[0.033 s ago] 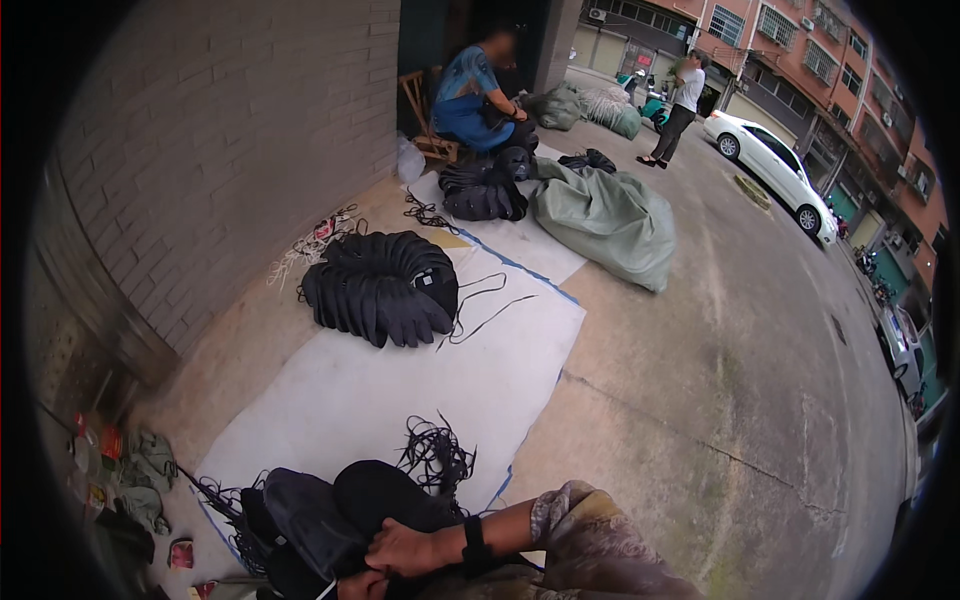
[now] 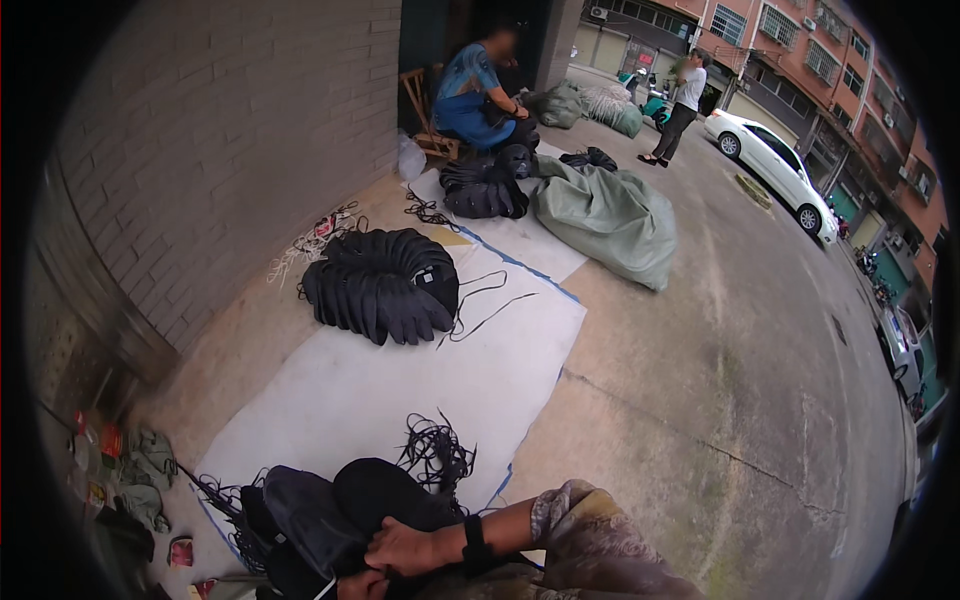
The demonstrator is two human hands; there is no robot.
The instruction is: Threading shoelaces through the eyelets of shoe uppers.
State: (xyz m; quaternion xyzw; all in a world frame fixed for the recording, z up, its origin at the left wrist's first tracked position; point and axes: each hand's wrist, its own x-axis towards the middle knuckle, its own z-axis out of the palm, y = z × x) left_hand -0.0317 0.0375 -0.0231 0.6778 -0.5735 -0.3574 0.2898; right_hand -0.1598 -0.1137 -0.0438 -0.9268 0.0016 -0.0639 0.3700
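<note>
Dark, rounded, cap-like fabric pieces (image 2: 310,515) lie bunched at the lower edge, with black cords (image 2: 437,455) tangled behind them. My right hand (image 2: 402,547), a black band on its wrist, has its fingers curled over the edge of these pieces, gripping the fabric. Just below it, my left hand (image 2: 362,585) is closed and partly cut off by the frame's edge. What it holds is hidden. A thin white strip (image 2: 326,590) shows beside the left hand.
A white sheet (image 2: 500,360) covers the ground, bearing a ring of nested black pieces (image 2: 380,290). Beyond are a green sack (image 2: 615,225) and a seated person (image 2: 475,95). Another person (image 2: 685,105) stands near a white car (image 2: 770,165). A brick wall (image 2: 240,140) rises left.
</note>
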